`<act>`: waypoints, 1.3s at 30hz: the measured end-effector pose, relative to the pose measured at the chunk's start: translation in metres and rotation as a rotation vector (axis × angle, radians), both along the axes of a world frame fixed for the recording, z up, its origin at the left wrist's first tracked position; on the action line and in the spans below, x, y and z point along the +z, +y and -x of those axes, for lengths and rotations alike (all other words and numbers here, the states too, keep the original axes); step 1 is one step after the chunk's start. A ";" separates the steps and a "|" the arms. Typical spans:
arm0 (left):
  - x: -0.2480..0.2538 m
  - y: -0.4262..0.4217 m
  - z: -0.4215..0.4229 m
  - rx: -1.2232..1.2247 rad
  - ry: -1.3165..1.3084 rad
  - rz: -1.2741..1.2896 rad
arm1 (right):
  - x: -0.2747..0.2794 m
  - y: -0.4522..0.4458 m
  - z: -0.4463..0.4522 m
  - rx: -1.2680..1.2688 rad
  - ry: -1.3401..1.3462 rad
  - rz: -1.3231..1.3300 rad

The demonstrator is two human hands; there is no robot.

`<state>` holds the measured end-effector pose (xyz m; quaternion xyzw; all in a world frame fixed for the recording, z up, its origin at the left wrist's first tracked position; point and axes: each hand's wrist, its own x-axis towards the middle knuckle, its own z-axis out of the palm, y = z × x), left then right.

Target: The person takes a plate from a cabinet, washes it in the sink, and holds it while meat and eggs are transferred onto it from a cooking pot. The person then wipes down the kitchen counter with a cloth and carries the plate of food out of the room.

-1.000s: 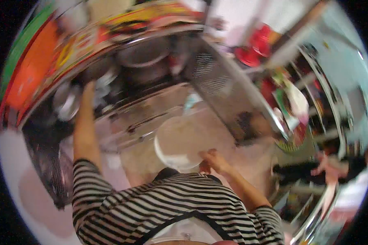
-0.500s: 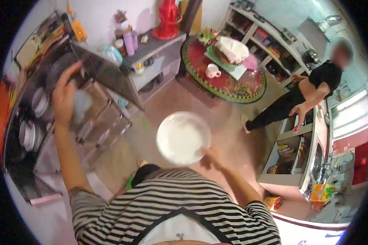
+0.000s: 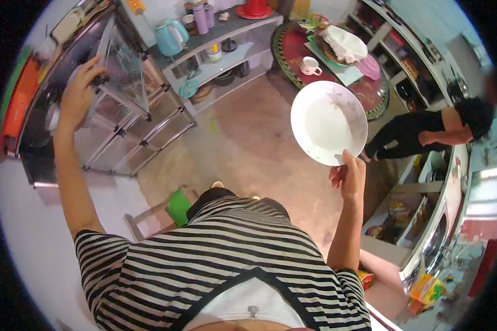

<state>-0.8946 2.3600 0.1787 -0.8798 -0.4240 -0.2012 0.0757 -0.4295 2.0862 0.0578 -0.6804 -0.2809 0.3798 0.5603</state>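
My right hand [image 3: 350, 179] grips a white plate [image 3: 327, 124] at its lower right rim, thumb on top. The plate is held up over the floor, its face toward me, with a faint floral pattern near the edge. On the left, my left hand [image 3: 78, 99] is raised in front of a cabinet [image 3: 41, 160] with its glass-paned door [image 3: 124, 63] ajar. Its fingers are stretched out near the door; I cannot tell whether they touch it. White dishes [image 3: 52, 118] inside the cabinet are partly hidden behind that hand.
A light-blue kettle [image 3: 171, 38] stands on the shelf unit [image 3: 234, 52]. Behind the plate is a round red table [image 3: 292, 55] with a pink cup [image 3: 310, 66] and a cloth-covered item. Another person [image 3: 453, 124] stands at the right by the counter [image 3: 395, 248]. A green stool [image 3: 178, 208] is near my feet.
The plate in my right hand has risen and moved right, tilting toward me. The cabinet door has swung further toward the cabinet. My view has shifted; the other person's arms have lowered.
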 end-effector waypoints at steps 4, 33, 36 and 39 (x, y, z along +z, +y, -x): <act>0.005 -0.042 0.062 0.352 0.041 -0.125 | -0.007 0.021 0.015 -0.041 0.030 0.023; -0.148 0.035 0.183 0.485 -1.199 0.573 | -0.012 0.133 0.136 -0.020 0.214 0.117; -0.165 0.042 0.160 0.464 -1.693 0.255 | -0.018 0.089 0.107 -0.096 0.256 0.113; -0.218 0.078 0.102 0.405 -1.777 0.528 | -0.021 0.042 0.076 -0.204 0.232 0.105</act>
